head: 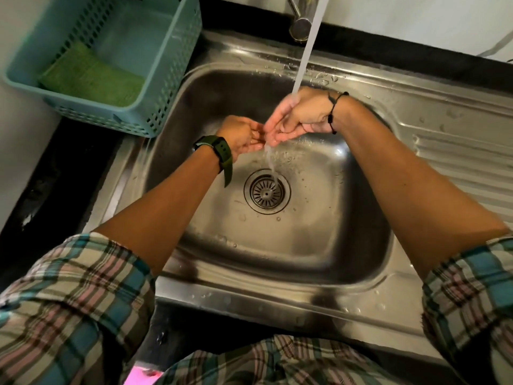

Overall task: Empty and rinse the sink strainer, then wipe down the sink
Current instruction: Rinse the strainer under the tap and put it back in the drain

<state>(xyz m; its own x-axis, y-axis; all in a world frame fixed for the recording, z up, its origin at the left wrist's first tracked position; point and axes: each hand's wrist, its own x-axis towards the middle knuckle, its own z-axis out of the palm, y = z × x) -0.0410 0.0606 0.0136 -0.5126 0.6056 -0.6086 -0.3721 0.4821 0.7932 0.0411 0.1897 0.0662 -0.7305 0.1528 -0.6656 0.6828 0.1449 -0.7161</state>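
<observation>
Running from the tap (301, 22), water (306, 54) is falling over the right hand (301, 113) and left hand (243, 137), both loosely curled, holding nothing, fingertips meeting above the sink (305, 245). Strainer (267, 191) is sitting in the sink's drain, below the hands; basket (155, 112) with green cloth (91, 76) is standing left of the sink.

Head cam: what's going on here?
A person holds both hands under running water from the tap, over the sink. The right hand takes the stream; the left hand sits beside it, fingers curled loosely. Neither holds anything. The strainer sits in the drain. A green cloth lies in the basket left of the sink, untouched.
</observation>
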